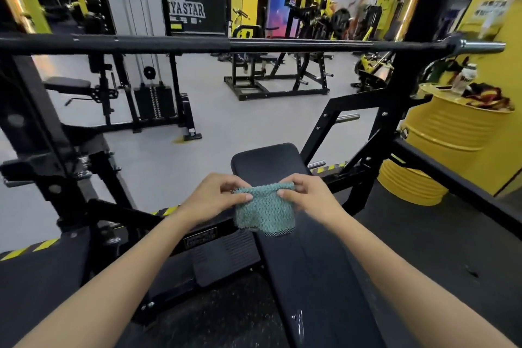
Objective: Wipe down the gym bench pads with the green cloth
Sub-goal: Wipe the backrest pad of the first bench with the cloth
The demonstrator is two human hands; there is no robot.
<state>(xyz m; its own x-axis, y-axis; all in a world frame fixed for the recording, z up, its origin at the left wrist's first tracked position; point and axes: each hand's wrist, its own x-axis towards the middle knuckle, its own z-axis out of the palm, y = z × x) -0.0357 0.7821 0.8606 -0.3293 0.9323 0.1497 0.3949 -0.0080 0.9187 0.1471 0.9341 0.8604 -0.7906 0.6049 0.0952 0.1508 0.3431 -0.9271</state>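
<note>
A green knitted cloth (264,210) hangs folded in the air above the long black bench pad (305,268). My left hand (214,196) pinches its top left corner and my right hand (306,192) pinches its top right corner. The cloth's lower edge dangles just over the pad, and I cannot tell whether it touches. The pad's far rounded end (268,159) shows beyond the hands. A small shiny wet spot (298,319) lies on the near part of the pad.
A black barbell (226,45) rests across the rack at chest height in front of me. Black rack uprights (406,70) stand at both sides. A yellow drum (440,135) with clutter on top stands at the right. A ribbed footplate (223,254) lies left of the bench.
</note>
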